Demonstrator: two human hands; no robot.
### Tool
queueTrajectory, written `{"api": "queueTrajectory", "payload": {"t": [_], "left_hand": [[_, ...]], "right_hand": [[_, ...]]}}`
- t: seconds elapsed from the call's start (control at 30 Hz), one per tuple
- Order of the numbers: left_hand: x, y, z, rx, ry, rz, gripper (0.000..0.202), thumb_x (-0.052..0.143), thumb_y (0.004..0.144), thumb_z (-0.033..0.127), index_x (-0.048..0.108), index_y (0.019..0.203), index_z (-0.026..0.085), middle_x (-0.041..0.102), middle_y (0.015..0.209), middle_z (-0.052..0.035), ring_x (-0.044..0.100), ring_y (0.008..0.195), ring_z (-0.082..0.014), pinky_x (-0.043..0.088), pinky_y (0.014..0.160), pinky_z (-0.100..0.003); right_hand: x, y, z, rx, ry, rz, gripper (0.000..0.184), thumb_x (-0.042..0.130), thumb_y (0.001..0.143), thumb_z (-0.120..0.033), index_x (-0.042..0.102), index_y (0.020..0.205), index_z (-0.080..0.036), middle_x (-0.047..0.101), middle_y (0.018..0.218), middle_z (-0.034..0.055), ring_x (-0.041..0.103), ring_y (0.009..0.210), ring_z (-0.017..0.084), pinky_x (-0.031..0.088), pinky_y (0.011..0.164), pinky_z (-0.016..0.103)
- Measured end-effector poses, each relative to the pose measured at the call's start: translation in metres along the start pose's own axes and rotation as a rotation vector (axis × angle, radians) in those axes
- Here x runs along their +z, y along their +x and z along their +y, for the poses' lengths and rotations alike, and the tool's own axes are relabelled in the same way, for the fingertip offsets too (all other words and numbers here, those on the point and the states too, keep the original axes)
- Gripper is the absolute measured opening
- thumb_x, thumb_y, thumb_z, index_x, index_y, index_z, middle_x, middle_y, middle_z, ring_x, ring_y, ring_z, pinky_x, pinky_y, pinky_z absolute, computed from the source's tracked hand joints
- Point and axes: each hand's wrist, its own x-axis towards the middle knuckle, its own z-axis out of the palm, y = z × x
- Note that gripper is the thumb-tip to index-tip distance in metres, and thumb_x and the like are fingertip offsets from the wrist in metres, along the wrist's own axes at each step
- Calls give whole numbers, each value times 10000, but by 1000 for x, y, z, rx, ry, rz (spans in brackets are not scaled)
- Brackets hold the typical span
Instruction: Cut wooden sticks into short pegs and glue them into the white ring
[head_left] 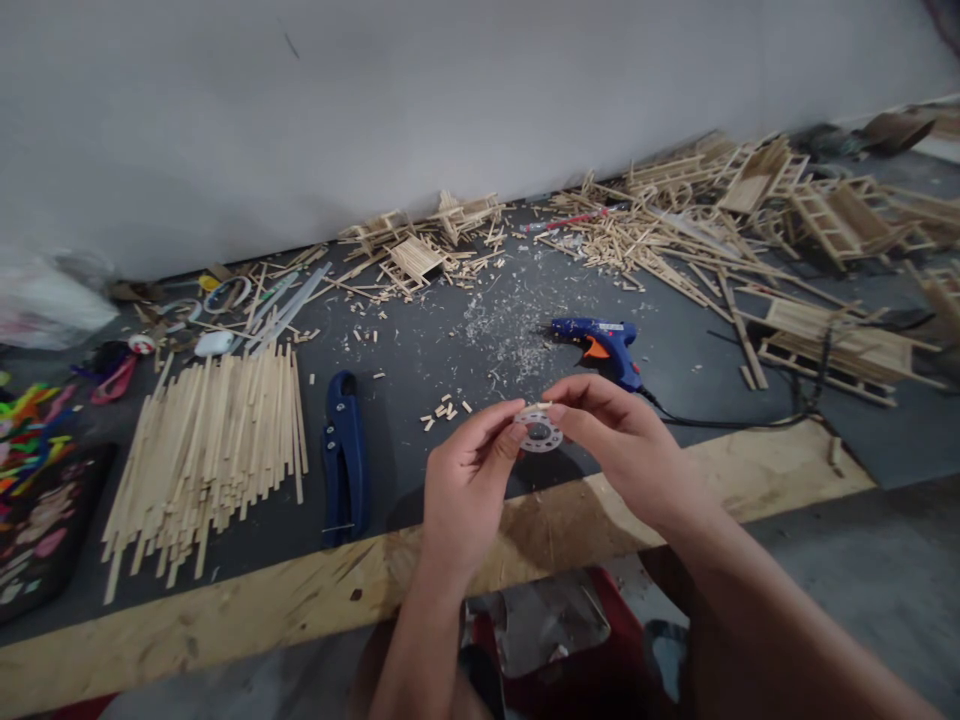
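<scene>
Between my two hands is a small pale ring with holes around its rim, held above the front of the table. My left hand pinches its left edge between thumb and fingers. On the other side, my right hand pinches at the ring's upper right, where a short piece of wooden stick lies along its top edge. Several cut stick pieces are scattered just left of my hands. A blue glue gun with an orange trigger rests on its side behind my right hand.
A blue cutter lies left of my hands, beside a heap of thin wooden sticks. Wooden models and loose sticks crowd the back right. The glue gun's black cord runs right. A dark phone lies far left.
</scene>
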Motion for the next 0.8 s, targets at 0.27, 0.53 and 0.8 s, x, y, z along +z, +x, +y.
{"api": "queueTrajectory", "payload": {"t": [0.27, 0.53, 0.8], "left_hand": [[0, 0, 1, -13, 11, -7, 237, 620, 784, 339, 687, 999, 264, 711, 929, -32, 661, 818, -172, 534, 771, -291], [0, -1, -1, 1, 7, -8, 232, 619, 786, 334, 685, 999, 271, 710, 927, -28, 662, 819, -170, 534, 777, -292], [1, -1, -1, 3, -7, -2, 222, 624, 785, 317, 684, 994, 271, 707, 917, -18, 658, 777, -149, 535, 741, -263]], "right_hand": [[0, 0, -1, -12, -83, 18, 130, 587, 789, -326, 597, 803, -198, 572, 749, -5, 507, 693, 120, 409, 637, 244], [-1, -1, -1, -39, -126, 27, 134, 574, 797, -329, 590, 781, -196, 571, 725, -6, 508, 674, 122, 411, 627, 247], [1, -2, -2, -62, -108, 17, 116, 580, 804, -319, 587, 822, -204, 553, 741, -10, 502, 687, 112, 413, 622, 233]]}}
